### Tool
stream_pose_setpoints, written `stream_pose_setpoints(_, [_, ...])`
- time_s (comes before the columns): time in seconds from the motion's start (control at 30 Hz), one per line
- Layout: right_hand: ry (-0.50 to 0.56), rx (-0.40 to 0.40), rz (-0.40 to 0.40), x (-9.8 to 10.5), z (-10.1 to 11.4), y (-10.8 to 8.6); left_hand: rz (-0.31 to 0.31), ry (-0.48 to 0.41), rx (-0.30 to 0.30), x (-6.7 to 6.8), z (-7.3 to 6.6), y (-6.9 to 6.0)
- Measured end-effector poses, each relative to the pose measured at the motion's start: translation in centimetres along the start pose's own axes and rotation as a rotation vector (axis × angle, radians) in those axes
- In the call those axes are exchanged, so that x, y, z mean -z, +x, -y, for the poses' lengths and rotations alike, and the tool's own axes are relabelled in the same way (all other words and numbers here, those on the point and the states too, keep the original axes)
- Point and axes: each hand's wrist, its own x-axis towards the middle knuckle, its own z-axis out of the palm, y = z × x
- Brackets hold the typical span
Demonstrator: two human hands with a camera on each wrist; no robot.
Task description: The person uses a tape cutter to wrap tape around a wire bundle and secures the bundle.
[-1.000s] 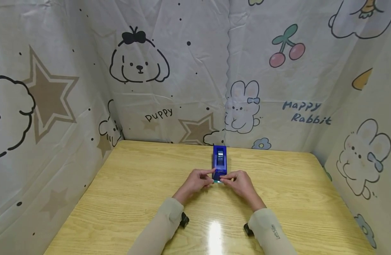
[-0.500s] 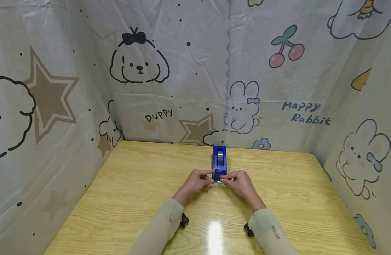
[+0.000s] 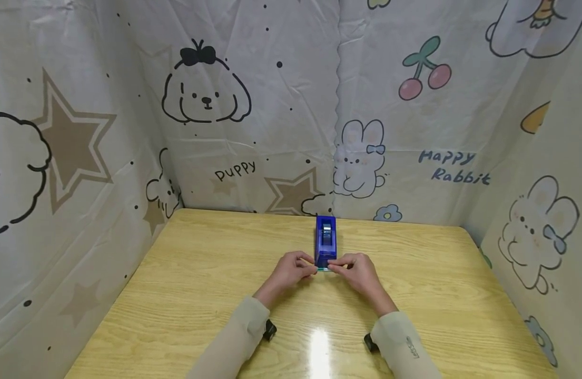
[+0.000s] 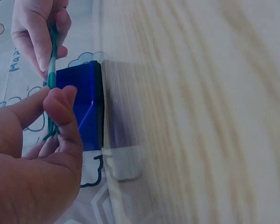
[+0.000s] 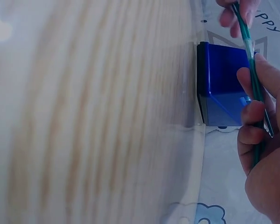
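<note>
In the head view, a blue tape dispenser point(image 3: 326, 239) with a roll in it stands near the far edge of the table. Right in front of it, both hands hold a bundle of thin green sticks point(image 3: 323, 270) off the tabletop. My left hand point(image 3: 291, 271) pinches one end, and my right hand point(image 3: 359, 271) pinches the other. A shiny clear band, like tape, lies around the bundle's middle point(image 4: 52, 65) in the left wrist view. The right wrist view shows the green sticks point(image 5: 253, 79) side by side, partly hidden by fingers. Their exact kind is unclear.
The light wooden table point(image 3: 215, 273) spreads out on both sides of the hands. A printed cloth point(image 3: 291, 105) hangs behind the table and along its left and right sides. Light glares off the tabletop near the front.
My left index finger has drawn back from beside the tape dispenser and bent towards the thumb. The left forearm has shifted slightly left. My right hand stays nearly still.
</note>
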Motion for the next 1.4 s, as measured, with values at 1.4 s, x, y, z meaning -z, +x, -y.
stream_pose_setpoints(1.4, [-0.013, 0.025, 0.069, 0.4, 1.6, -2.1, 0.064, -0.072, -0.031, 0.4, 0.1, -0.8])
